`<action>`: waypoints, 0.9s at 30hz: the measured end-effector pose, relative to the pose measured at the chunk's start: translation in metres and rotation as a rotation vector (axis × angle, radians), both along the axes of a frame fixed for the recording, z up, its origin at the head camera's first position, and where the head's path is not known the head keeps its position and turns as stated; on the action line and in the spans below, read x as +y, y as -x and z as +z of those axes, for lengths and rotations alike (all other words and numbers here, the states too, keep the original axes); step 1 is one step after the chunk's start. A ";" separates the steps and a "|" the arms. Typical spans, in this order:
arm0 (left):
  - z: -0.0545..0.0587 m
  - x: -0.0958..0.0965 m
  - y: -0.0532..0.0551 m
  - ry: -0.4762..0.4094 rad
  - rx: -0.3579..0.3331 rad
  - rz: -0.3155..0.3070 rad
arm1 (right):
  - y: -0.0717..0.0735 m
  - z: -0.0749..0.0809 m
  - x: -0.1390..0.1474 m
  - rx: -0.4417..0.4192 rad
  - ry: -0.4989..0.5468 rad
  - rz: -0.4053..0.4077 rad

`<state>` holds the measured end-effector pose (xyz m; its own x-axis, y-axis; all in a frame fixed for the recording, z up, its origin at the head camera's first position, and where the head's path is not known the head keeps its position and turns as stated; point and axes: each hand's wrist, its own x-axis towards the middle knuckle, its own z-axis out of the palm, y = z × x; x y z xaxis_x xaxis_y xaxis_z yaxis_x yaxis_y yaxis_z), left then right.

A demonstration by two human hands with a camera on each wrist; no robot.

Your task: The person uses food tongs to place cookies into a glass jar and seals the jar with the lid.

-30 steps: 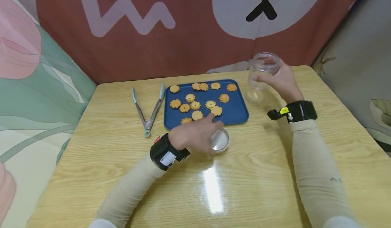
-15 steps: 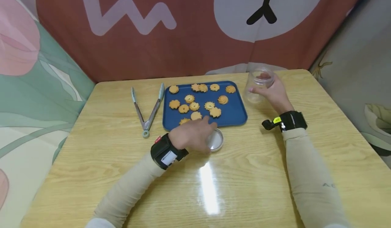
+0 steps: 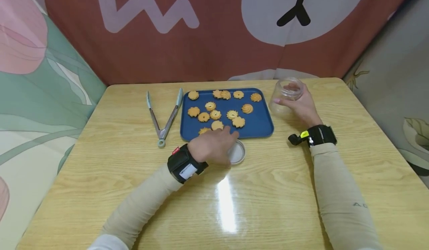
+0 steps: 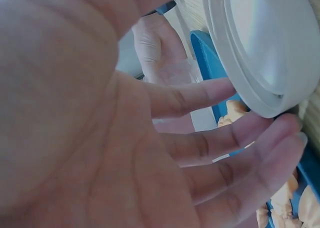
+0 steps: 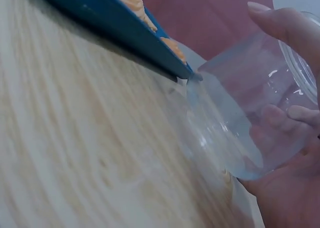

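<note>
At the front edge of the blue tray [image 3: 256, 132], my left hand [image 3: 212, 145] grips a round lid [image 3: 237, 153] by its rim, over the table. In the left wrist view, the fingertips [image 4: 225, 88] meet the rim of the white lid [image 4: 300, 48]; the thumb's tip is out of frame. My right hand [image 3: 303, 106] holds a clear jar [image 3: 281, 101] upright to the right of the tray, thumb on the near side and fingers behind. Its mouth faces up, without a cover. In the right wrist view, the jar [image 5: 235, 108] looks empty, with its base at the table.
Several cookies [image 3: 247, 108] of different shapes lie spread over the tray. Left of it are spread tongs [image 3: 163, 130] with pale blue tips. The wooden table [image 3: 268, 198] ends against a red-brown printed cloth [image 3: 218, 56] at the back.
The right hand has lowered the jar from above the table and brought it slightly left, closer to the tray. The left hand and the lid have shifted a little left together.
</note>
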<state>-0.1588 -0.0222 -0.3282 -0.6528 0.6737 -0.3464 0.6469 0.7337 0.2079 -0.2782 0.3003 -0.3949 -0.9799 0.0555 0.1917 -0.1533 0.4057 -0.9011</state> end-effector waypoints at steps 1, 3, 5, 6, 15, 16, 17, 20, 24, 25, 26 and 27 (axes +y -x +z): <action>0.000 0.000 0.000 0.001 -0.001 -0.002 | 0.000 -0.001 0.000 0.002 0.009 0.005; 0.001 0.001 -0.001 0.007 0.000 -0.006 | 0.001 -0.002 0.000 0.006 0.025 0.019; 0.001 0.001 -0.001 0.016 0.004 -0.008 | 0.001 -0.004 -0.001 0.009 0.028 0.032; 0.002 0.001 -0.001 0.020 0.005 -0.008 | 0.002 -0.005 -0.001 0.011 0.030 0.038; 0.001 0.003 0.000 0.016 -0.010 -0.004 | -0.001 -0.012 0.003 0.017 0.075 0.051; 0.001 0.002 0.001 0.018 -0.007 -0.002 | -0.001 -0.012 0.004 0.021 0.100 0.064; 0.002 0.002 0.001 0.019 -0.004 0.000 | 0.000 -0.012 0.004 0.025 0.125 0.076; 0.003 0.001 0.002 0.013 -0.006 0.000 | 0.001 -0.013 0.005 0.040 0.175 0.099; 0.003 0.001 0.000 -0.001 -0.014 0.006 | -0.001 -0.015 0.006 0.046 0.151 0.100; 0.004 0.001 -0.001 -0.003 -0.017 0.009 | -0.001 -0.015 0.006 0.046 0.148 0.103; 0.004 0.001 -0.002 -0.004 -0.017 0.013 | -0.001 -0.015 0.006 0.045 0.148 0.107; 0.004 0.000 -0.003 -0.003 -0.017 0.017 | -0.001 -0.015 0.006 0.043 0.150 0.111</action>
<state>-0.1563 -0.0219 -0.3239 -0.6581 0.6639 -0.3552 0.6310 0.7437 0.2209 -0.2769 0.3064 -0.4104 -0.9727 -0.0215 0.2309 -0.2290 0.2456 -0.9419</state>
